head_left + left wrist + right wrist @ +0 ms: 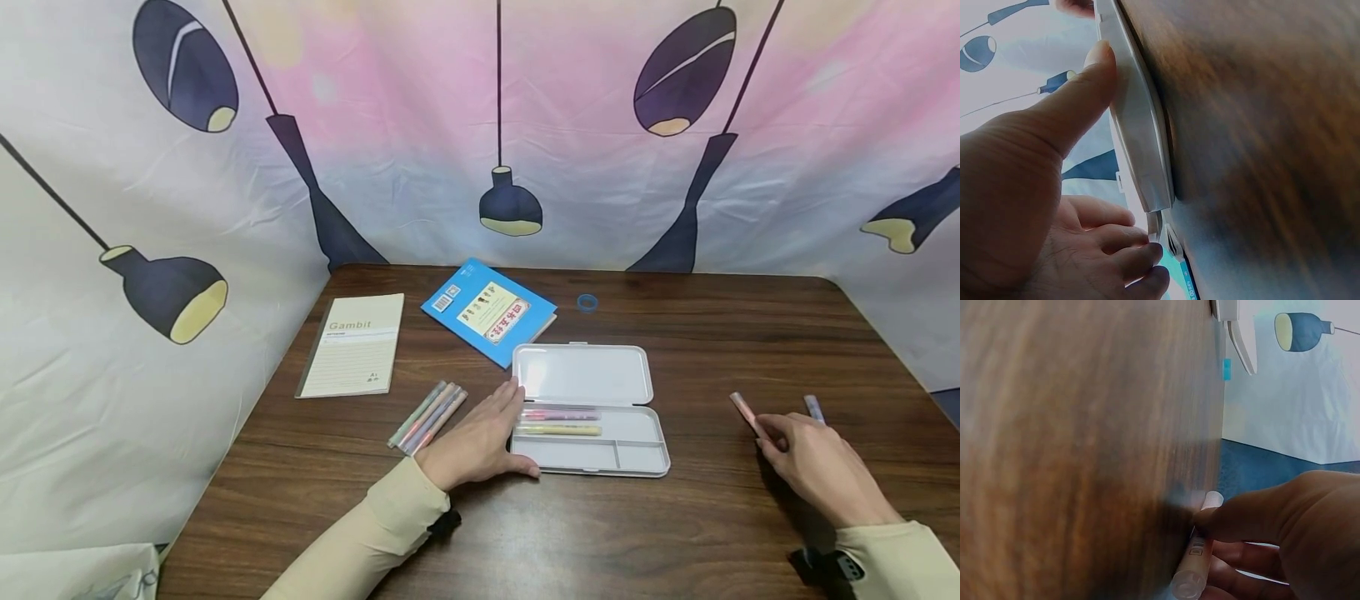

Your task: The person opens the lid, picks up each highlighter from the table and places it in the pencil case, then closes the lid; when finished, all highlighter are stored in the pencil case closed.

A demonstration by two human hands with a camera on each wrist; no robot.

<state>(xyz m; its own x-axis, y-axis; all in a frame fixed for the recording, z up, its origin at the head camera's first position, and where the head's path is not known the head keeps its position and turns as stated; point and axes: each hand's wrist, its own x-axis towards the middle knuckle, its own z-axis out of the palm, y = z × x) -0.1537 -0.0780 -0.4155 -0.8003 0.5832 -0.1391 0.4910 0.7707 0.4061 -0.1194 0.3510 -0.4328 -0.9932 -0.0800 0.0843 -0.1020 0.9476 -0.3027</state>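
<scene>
A white pencil case [637,454] lies with its lid [583,373] folded back. Inside, a yellow pen [558,430] and pink and purple pens [558,413] lie in the upper compartment. My left hand [480,437] rests against the case's left end, fingers extended along the side; its thumb [1079,94] touches the front edge. Far to the right, my right hand [821,471] pinches a pale pink pen [1196,562] between thumb and fingers, just over the tabletop. A light purple pen [813,408] shows behind that hand, partly hidden by it.
Several pens [427,417] lie side by side left of my left hand. Behind them are a cream notebook [352,346] and a blue book [480,304], close to the case's lid. A blue ring [587,302] lies near the back edge of the wooden table [720,325].
</scene>
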